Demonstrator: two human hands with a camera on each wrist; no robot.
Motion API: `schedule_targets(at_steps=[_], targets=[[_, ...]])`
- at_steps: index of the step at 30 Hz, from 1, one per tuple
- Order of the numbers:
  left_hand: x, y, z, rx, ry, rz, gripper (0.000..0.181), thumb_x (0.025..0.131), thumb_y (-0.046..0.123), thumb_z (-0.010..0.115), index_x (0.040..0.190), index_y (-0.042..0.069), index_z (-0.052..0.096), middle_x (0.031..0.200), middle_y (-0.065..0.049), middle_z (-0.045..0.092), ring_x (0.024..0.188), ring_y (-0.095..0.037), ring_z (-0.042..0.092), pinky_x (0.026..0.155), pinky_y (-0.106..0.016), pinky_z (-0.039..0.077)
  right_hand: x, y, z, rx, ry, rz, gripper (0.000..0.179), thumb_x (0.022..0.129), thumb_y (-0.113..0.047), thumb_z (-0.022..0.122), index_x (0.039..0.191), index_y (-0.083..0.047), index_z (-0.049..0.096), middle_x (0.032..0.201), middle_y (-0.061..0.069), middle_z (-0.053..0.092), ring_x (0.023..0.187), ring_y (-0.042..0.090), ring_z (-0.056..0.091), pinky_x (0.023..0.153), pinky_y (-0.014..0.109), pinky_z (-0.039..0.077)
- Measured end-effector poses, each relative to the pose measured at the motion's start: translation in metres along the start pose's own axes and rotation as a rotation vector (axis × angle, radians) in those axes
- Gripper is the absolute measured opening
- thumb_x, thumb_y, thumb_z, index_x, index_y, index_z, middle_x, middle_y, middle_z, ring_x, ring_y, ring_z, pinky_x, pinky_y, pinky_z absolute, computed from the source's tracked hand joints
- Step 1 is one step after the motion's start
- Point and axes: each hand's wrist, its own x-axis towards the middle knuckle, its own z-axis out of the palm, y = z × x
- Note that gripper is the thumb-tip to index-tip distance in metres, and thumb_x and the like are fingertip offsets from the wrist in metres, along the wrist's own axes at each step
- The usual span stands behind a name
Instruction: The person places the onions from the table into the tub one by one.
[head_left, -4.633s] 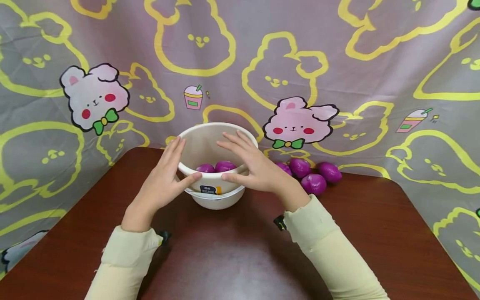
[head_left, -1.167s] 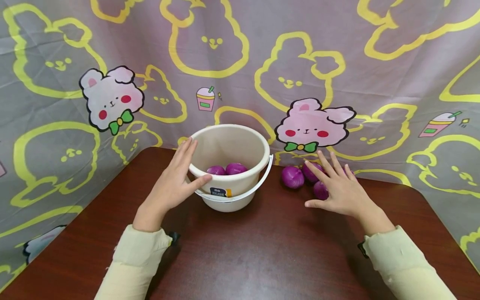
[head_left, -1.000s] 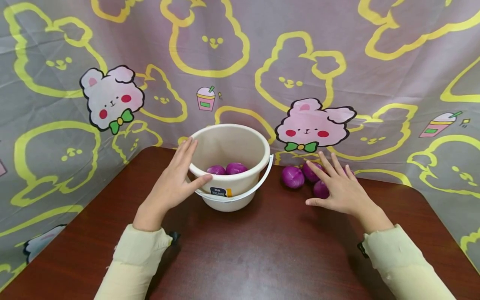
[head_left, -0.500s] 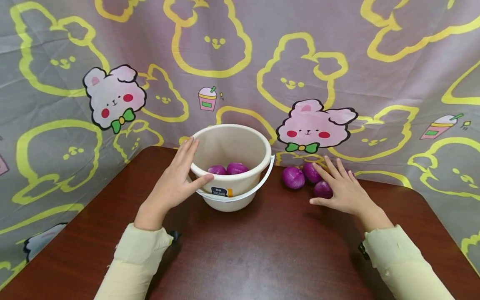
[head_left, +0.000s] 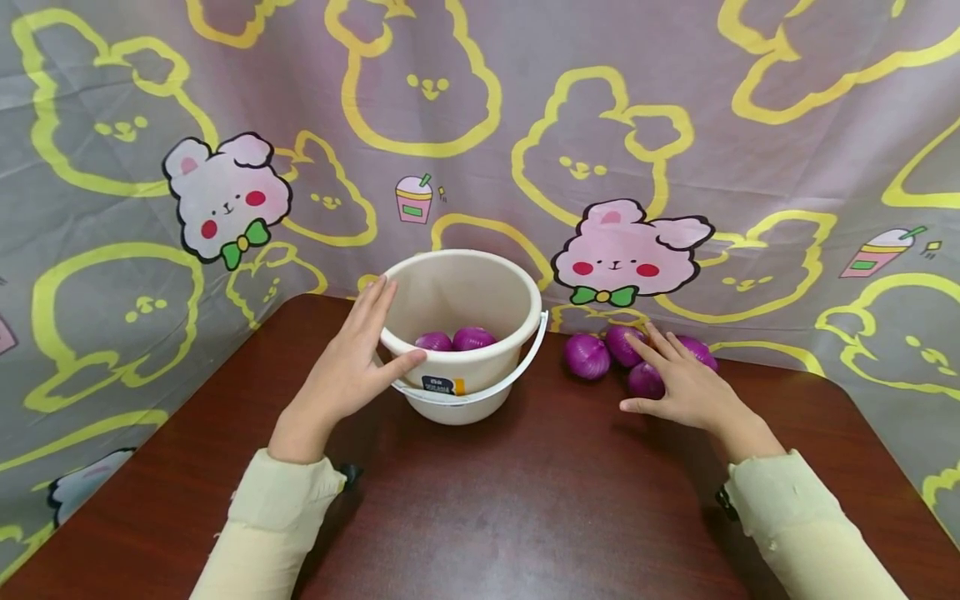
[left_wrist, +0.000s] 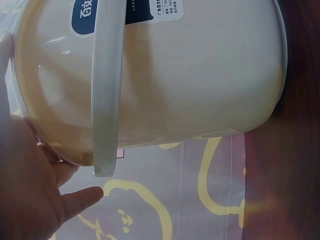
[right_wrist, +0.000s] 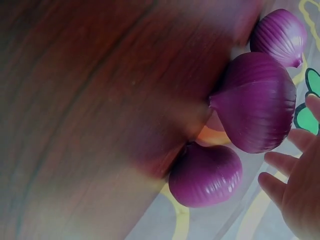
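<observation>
An off-white bucket with a white handle stands upright on the table. Two purple-red onions show inside it. My left hand rests against the left of its rim, fingers straight along the side and thumb on the front edge; the left wrist view shows the hand at the rim beside the bucket's wall. My right hand is spread over a cluster of onions, partly covering some. In the right wrist view its fingertips lie close beside a large onion.
The dark reddish-brown table extends in front of both hands. A cloth with cartoon rabbits hangs right behind the bucket and the onions. Two further onions, a lower one and an upper one, flank the large one.
Earlier both hands were at the bucket's rim; my right hand has since moved right to the loose onions and sunk slightly lower over them. My left hand has stayed at the rim.
</observation>
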Motion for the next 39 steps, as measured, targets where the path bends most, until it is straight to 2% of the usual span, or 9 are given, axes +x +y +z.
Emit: schedule_targets(at_steps=[5,11,18,22,27,32,39], targets=[[-0.0001,0.0001,-0.0004,-0.001,0.004,0.001,0.099,0.088,0.066,0.058,0.161,0.02,0.009,0.169,-0.001,0.003,0.157,-0.028,0.005,0.115,-0.064,0.028,0.0011,-0.0007,0.0006,0.028,-0.026,0.002,0.103,0.078,-0.07,0.067,0.158,-0.019,0.027,0.164,0.022,0.016,0.145,0.054,0.023,0.103,0.074,0.035],[0.0002,0.0001,0.0001,0.002,0.007,-0.007,0.099,0.088,0.067,0.057,0.161,0.02,0.011,0.169,-0.001,0.003,0.157,-0.028,0.006,0.114,-0.065,0.03,0.0018,0.0007,0.003,0.065,-0.044,-0.003,0.098,0.079,-0.067,0.069,0.155,-0.014,0.036,0.163,0.022,0.02,0.144,0.054,0.023,0.106,0.074,0.031],[0.0004,0.0003,0.0008,0.002,0.003,-0.011,0.096,0.088,0.067,0.058,0.161,0.02,0.016,0.169,-0.001,0.004,0.156,-0.029,0.006,0.112,-0.066,0.032,0.0021,0.0043,0.0077,0.142,-0.035,-0.021,0.092,0.079,-0.059,0.075,0.151,-0.01,0.043,0.162,0.026,0.021,0.143,0.055,0.024,0.11,0.073,0.027],[0.0004,-0.0001,0.0008,0.003,0.004,-0.007,0.096,0.088,0.066,0.058,0.161,0.02,0.017,0.169,-0.002,0.005,0.156,-0.029,0.006,0.113,-0.066,0.031,0.0023,0.0049,0.0086,0.171,-0.035,-0.027,0.091,0.079,-0.056,0.076,0.15,-0.009,0.044,0.16,0.027,0.022,0.141,0.055,0.027,0.107,0.074,0.029],[0.0002,-0.0005,0.0,0.002,0.009,0.005,0.096,0.088,0.065,0.059,0.161,0.019,0.017,0.169,-0.004,0.006,0.156,-0.029,0.006,0.114,-0.065,0.031,0.0009,0.0041,0.0066,0.183,-0.036,-0.026,0.088,0.079,-0.056,0.076,0.146,-0.006,0.048,0.144,0.027,0.038,0.131,0.049,0.04,0.103,0.072,0.038],[0.0004,-0.0005,-0.0005,-0.001,0.006,0.015,0.095,0.088,0.064,0.06,0.16,0.018,0.018,0.169,-0.005,0.007,0.156,-0.029,0.006,0.114,-0.064,0.031,-0.002,0.0039,0.008,0.185,-0.043,-0.047,0.078,0.079,-0.051,0.079,0.137,-0.004,0.058,0.129,0.023,0.052,0.119,0.043,0.05,0.099,0.066,0.045],[-0.0001,-0.0006,-0.0015,0.005,0.004,0.004,0.096,0.088,0.065,0.06,0.161,0.019,0.018,0.169,-0.005,0.008,0.156,-0.03,0.007,0.114,-0.065,0.031,-0.0005,0.0033,0.0082,0.178,-0.057,-0.075,0.064,0.075,-0.045,0.083,0.123,-0.005,0.067,0.122,0.02,0.058,0.113,0.041,0.055,0.097,0.062,0.048]])
